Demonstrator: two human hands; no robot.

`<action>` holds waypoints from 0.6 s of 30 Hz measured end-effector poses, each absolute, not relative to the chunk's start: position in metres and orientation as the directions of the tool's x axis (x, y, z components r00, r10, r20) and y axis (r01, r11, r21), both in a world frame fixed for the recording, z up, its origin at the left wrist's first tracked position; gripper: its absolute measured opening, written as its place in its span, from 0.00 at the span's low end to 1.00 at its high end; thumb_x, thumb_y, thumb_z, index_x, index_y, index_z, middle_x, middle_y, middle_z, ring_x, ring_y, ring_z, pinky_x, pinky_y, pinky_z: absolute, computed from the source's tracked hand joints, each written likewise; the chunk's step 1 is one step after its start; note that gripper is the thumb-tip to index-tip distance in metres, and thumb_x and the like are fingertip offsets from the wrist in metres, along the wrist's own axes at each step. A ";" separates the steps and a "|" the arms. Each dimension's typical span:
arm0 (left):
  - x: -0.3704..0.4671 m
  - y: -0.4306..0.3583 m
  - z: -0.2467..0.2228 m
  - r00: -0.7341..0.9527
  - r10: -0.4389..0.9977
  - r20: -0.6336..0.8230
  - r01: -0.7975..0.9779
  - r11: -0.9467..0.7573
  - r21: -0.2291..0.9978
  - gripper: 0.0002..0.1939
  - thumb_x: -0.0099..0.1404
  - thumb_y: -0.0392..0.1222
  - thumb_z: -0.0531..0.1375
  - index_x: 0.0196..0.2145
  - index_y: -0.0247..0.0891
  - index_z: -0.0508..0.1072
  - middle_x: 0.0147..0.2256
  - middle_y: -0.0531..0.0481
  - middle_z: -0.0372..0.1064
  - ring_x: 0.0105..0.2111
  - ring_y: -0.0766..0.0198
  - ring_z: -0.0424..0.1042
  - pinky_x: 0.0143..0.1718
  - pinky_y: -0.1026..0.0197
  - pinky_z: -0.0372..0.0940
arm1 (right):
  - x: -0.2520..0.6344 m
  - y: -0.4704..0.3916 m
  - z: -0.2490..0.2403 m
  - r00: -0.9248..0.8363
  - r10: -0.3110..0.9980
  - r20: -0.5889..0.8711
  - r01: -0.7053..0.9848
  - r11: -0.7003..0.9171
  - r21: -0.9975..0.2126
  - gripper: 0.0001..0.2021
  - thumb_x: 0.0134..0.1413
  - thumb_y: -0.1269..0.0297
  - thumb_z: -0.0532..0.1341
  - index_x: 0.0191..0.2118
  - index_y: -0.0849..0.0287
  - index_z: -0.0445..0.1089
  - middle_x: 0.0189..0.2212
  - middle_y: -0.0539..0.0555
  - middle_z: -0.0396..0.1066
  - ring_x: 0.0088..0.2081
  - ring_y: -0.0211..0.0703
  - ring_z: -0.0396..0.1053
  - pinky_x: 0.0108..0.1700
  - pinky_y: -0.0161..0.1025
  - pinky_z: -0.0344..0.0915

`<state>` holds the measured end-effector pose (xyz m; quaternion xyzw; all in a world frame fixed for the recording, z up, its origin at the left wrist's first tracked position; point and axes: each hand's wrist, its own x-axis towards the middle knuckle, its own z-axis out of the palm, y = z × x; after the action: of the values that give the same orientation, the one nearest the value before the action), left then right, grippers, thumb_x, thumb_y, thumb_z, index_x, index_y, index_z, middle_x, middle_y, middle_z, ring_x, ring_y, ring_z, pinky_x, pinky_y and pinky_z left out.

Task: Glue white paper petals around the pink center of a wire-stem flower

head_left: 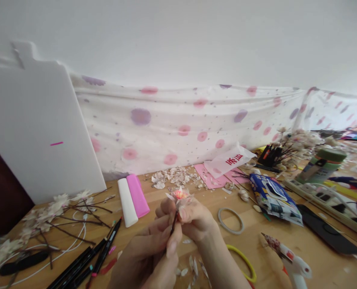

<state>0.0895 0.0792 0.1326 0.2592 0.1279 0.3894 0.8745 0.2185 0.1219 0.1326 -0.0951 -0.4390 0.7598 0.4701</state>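
Near the bottom centre, my left hand [156,251] is closed around a thin dark stem [174,222]. At the top of that stem sits a small flower [180,195] with pale petals and a pink-orange middle. My right hand [193,218] pinches the flower's base and lower petals, just above and to the right of my left fingers. The two hands touch each other. Loose pale petals [174,176] lie in a pile on the wooden table behind the flower, and more are scattered below my right wrist.
Crepe paper rolls [137,195], black markers [106,247] and flowered twigs [59,208] lie left. Rightward are a grey tape ring [231,220], yellow ring [243,261], glue gun [289,259], blue packet [274,198], phone [327,228], power strip [331,200] and green-lidded jar [321,166].
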 end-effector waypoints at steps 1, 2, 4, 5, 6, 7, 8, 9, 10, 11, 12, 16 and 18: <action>0.089 0.080 0.133 0.682 0.731 -0.026 -0.585 0.566 0.581 0.15 0.52 0.41 0.76 0.22 0.36 0.73 0.17 0.58 0.64 0.13 0.80 0.55 0.16 0.78 0.52 | 0.218 0.122 0.132 -0.545 0.795 0.267 -0.626 -0.173 -0.760 0.25 0.29 0.47 0.80 0.18 0.57 0.67 0.16 0.44 0.64 0.19 0.32 0.56 0.26 0.33 0.58; 0.087 0.080 0.133 0.695 0.718 -0.040 -0.552 0.569 0.610 0.16 0.53 0.42 0.76 0.22 0.36 0.71 0.16 0.58 0.63 0.13 0.79 0.55 0.16 0.77 0.52 | 0.218 0.123 0.132 -0.549 0.792 0.266 -0.622 -0.174 -0.763 0.25 0.28 0.47 0.80 0.18 0.57 0.66 0.16 0.44 0.63 0.19 0.32 0.56 0.26 0.33 0.58; 0.085 0.078 0.135 0.709 0.703 -0.058 -0.507 0.565 0.651 0.20 0.54 0.46 0.75 0.21 0.38 0.68 0.15 0.58 0.60 0.12 0.76 0.53 0.14 0.74 0.50 | 0.217 0.124 0.130 -0.557 0.788 0.264 -0.614 -0.176 -0.770 0.26 0.27 0.47 0.80 0.17 0.57 0.65 0.16 0.44 0.62 0.20 0.32 0.55 0.25 0.33 0.57; 0.084 0.078 0.136 0.717 0.695 -0.053 -0.495 0.561 0.663 0.21 0.55 0.49 0.74 0.21 0.39 0.67 0.13 0.58 0.59 0.11 0.75 0.51 0.13 0.72 0.49 | 0.216 0.125 0.129 -0.558 0.787 0.261 -0.610 -0.176 -0.773 0.26 0.26 0.47 0.79 0.17 0.58 0.65 0.15 0.44 0.61 0.20 0.31 0.54 0.24 0.32 0.55; 0.083 0.077 0.136 0.721 0.691 -0.048 -0.490 0.557 0.671 0.22 0.56 0.51 0.73 0.20 0.40 0.66 0.12 0.58 0.58 0.10 0.74 0.50 0.12 0.71 0.47 | 0.215 0.126 0.128 -0.558 0.789 0.256 -0.604 -0.174 -0.777 0.25 0.27 0.47 0.79 0.17 0.58 0.66 0.16 0.44 0.61 0.20 0.31 0.53 0.23 0.31 0.53; 0.083 0.077 0.136 0.720 0.692 -0.045 -0.486 0.550 0.679 0.23 0.57 0.52 0.73 0.20 0.41 0.65 0.12 0.58 0.58 0.10 0.74 0.50 0.12 0.70 0.47 | 0.214 0.128 0.127 -0.557 0.793 0.247 -0.596 -0.174 -0.784 0.23 0.28 0.48 0.79 0.18 0.58 0.68 0.16 0.45 0.63 0.20 0.31 0.53 0.23 0.31 0.52; 0.083 0.077 0.136 0.715 0.698 -0.037 -0.489 0.537 0.687 0.23 0.57 0.52 0.72 0.19 0.41 0.65 0.12 0.58 0.58 0.10 0.74 0.50 0.12 0.70 0.47 | 0.213 0.130 0.126 -0.556 0.797 0.236 -0.584 -0.173 -0.793 0.21 0.31 0.50 0.78 0.20 0.59 0.71 0.17 0.45 0.64 0.20 0.31 0.53 0.23 0.31 0.51; 0.083 0.078 0.136 0.694 0.720 -0.029 -0.504 0.514 0.694 0.22 0.58 0.51 0.72 0.20 0.40 0.65 0.12 0.58 0.59 0.10 0.74 0.52 0.12 0.70 0.48 | 0.213 0.132 0.126 -0.554 0.802 0.223 -0.572 -0.173 -0.802 0.18 0.35 0.51 0.77 0.23 0.59 0.74 0.18 0.46 0.65 0.21 0.32 0.54 0.23 0.31 0.52; 0.083 0.079 0.135 0.655 0.755 -0.021 -0.533 0.482 0.696 0.20 0.59 0.50 0.72 0.21 0.40 0.67 0.13 0.57 0.61 0.11 0.74 0.54 0.12 0.70 0.49 | 0.212 0.135 0.126 -0.549 0.808 0.212 -0.562 -0.170 -0.809 0.16 0.39 0.53 0.76 0.26 0.60 0.77 0.18 0.46 0.65 0.21 0.32 0.55 0.24 0.31 0.53; 0.084 0.080 0.136 0.608 0.794 -0.013 -0.569 0.446 0.691 0.18 0.60 0.48 0.72 0.23 0.39 0.69 0.14 0.57 0.63 0.11 0.75 0.55 0.13 0.71 0.51 | 0.212 0.136 0.126 -0.542 0.815 0.205 -0.555 -0.164 -0.816 0.15 0.42 0.53 0.75 0.28 0.60 0.78 0.17 0.45 0.64 0.21 0.32 0.55 0.25 0.31 0.55; 0.084 0.082 0.136 0.554 0.833 -0.004 -0.606 0.406 0.684 0.15 0.60 0.47 0.72 0.26 0.39 0.72 0.15 0.58 0.65 0.12 0.75 0.56 0.13 0.72 0.51 | 0.212 0.138 0.127 -0.531 0.823 0.202 -0.551 -0.154 -0.820 0.14 0.44 0.53 0.74 0.29 0.60 0.79 0.16 0.44 0.61 0.20 0.31 0.54 0.26 0.31 0.56; 0.084 0.085 0.141 0.369 0.925 0.085 -0.645 0.190 0.740 0.12 0.63 0.46 0.70 0.31 0.39 0.73 0.15 0.59 0.68 0.09 0.75 0.57 0.10 0.74 0.50 | 0.217 0.132 0.136 -0.425 0.876 0.230 -0.562 -0.056 -0.826 0.13 0.52 0.52 0.72 0.32 0.59 0.81 0.15 0.41 0.54 0.21 0.31 0.50 0.28 0.30 0.56; 0.085 0.084 0.144 0.248 0.960 0.133 -0.592 0.041 0.805 0.14 0.66 0.49 0.67 0.29 0.38 0.70 0.17 0.56 0.71 0.11 0.74 0.61 0.12 0.74 0.55 | 0.219 0.123 0.141 -0.323 0.904 0.281 -0.530 0.073 -0.845 0.13 0.56 0.52 0.70 0.35 0.58 0.82 0.19 0.44 0.61 0.25 0.31 0.56 0.31 0.29 0.59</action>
<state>0.0848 0.0836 0.1442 0.3966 0.2318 0.5677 0.6832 0.2193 0.1232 0.1408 -0.1925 -0.4848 0.6531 0.5489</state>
